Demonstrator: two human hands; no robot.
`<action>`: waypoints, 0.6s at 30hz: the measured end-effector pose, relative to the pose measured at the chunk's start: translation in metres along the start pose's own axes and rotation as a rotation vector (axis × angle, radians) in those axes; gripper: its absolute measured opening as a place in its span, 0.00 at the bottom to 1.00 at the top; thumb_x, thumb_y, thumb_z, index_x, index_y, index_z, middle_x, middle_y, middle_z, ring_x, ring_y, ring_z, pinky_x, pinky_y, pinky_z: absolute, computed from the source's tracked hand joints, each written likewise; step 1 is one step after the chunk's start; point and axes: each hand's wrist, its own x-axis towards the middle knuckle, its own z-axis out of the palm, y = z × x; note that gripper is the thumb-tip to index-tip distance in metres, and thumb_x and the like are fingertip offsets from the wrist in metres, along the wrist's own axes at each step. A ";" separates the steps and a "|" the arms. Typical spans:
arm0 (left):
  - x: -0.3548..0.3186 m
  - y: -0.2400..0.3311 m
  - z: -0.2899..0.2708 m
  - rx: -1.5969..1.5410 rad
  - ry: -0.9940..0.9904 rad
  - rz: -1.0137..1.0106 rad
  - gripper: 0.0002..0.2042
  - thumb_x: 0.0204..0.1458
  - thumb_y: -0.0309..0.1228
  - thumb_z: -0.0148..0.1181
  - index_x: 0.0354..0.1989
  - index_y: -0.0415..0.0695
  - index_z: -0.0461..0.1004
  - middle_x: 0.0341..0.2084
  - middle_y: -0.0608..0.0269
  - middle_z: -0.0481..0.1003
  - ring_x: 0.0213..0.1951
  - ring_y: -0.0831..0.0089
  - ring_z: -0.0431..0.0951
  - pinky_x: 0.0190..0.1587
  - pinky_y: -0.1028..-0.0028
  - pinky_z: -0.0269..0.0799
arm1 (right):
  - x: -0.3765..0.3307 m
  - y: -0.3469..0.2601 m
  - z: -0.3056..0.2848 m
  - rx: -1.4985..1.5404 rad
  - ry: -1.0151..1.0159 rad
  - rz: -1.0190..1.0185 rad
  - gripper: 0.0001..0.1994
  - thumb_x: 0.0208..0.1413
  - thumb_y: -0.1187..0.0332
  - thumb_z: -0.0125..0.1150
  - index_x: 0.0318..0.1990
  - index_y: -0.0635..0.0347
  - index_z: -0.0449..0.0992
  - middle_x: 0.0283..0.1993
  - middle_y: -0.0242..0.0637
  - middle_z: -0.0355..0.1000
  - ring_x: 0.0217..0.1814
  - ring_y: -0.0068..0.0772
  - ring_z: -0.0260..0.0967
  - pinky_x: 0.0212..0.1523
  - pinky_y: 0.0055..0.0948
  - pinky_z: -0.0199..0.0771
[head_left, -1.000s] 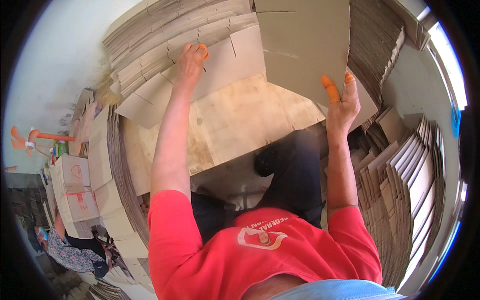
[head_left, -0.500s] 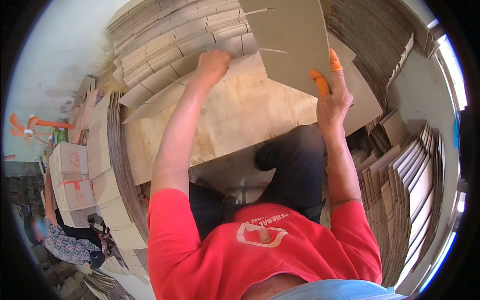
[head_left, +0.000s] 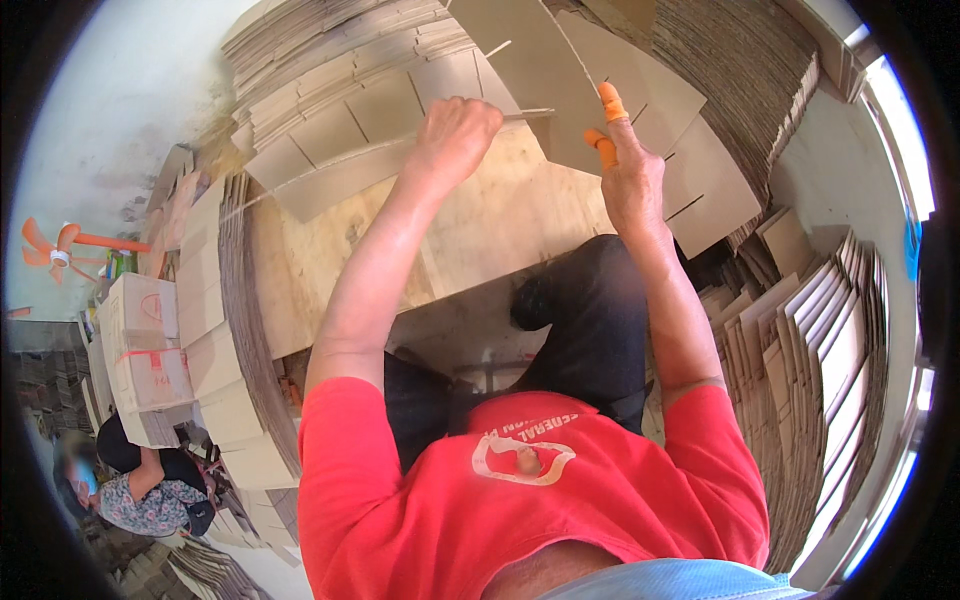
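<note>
My left hand is closed in a fist at the near edge of the slotted cardboard stack. It grips a long slotted cardboard strip, its fingertips hidden behind the knuckles. With orange covers on thumb and forefinger, my right hand pinches the right edge of a slotted cardboard sheet held upright and tilted. The sheet's lower left side meets the strip's right end; whether their slots interlock I cannot tell. Under both lies a pale wooden board. More slotted sheets lie beside my right hand.
Tall stacks of cardboard stand at the far side, with another stack at far right. Upright sheets crowd the right. A cardboard row, a carton, an orange fan and another person are at left.
Both hands have come closer together: my left hand moved right, my right hand moved left and slightly away with the sheet. The strip has turned more edge-on. The other person's arm has bent.
</note>
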 end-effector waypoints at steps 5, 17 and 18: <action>-0.009 -0.006 0.014 -0.025 0.090 -0.065 0.04 0.40 0.22 0.54 0.17 0.39 0.72 0.20 0.48 0.73 0.28 0.52 0.77 0.28 0.60 0.71 | -0.010 -0.014 -0.005 0.010 0.060 -0.054 0.37 0.48 0.88 0.51 0.66 0.44 0.59 0.38 0.41 0.77 0.34 0.36 0.74 0.39 0.30 0.76; -0.025 0.029 -0.006 -0.163 0.038 -0.051 0.05 0.41 0.21 0.53 0.16 0.39 0.70 0.17 0.48 0.72 0.25 0.52 0.76 0.26 0.60 0.71 | -0.027 0.017 0.030 -0.214 -0.177 -0.027 0.38 0.48 0.81 0.50 0.69 0.44 0.50 0.35 0.45 0.74 0.30 0.48 0.73 0.30 0.41 0.73; -0.026 0.033 -0.009 -0.168 0.037 -0.017 0.05 0.40 0.20 0.53 0.16 0.38 0.69 0.17 0.47 0.72 0.25 0.51 0.76 0.27 0.60 0.71 | -0.028 0.021 0.033 -0.233 -0.187 -0.008 0.39 0.50 0.77 0.53 0.70 0.43 0.46 0.32 0.47 0.73 0.31 0.51 0.73 0.29 0.43 0.72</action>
